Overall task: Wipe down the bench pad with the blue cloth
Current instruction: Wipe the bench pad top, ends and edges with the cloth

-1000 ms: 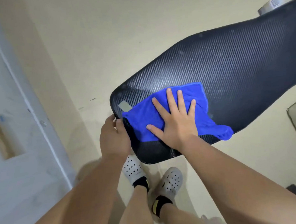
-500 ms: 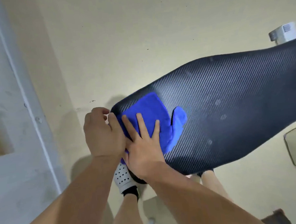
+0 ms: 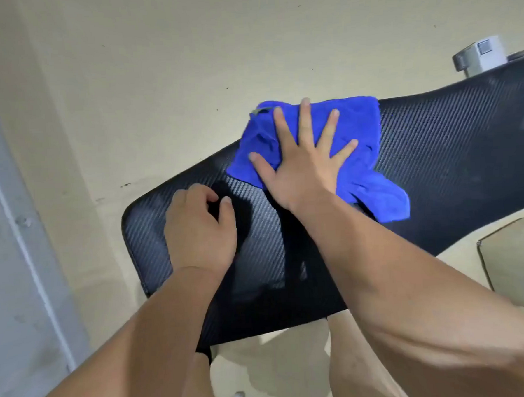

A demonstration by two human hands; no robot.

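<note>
The black bench pad [image 3: 450, 164] with a carbon-weave pattern runs from lower left to upper right. A blue cloth [image 3: 363, 123] lies on its far edge, partly overhanging, one corner trailing toward me. My right hand [image 3: 304, 162] presses flat on the cloth with fingers spread. My left hand [image 3: 200, 232] rests on the pad's near end, fingers curled loosely against the surface, holding nothing.
A beige floor [image 3: 187, 65] surrounds the bench. A pale wall and door frame [image 3: 11, 241] stand at the left. A grey-white metal bench fitting [image 3: 479, 55] shows past the pad at top right. A beige box edge [image 3: 512, 255] sits at the right. My legs are below the pad.
My right hand has slid the cloth away from the pad's near end, up toward the far edge. My left hand let go of the end rim and now rests on top of the pad.
</note>
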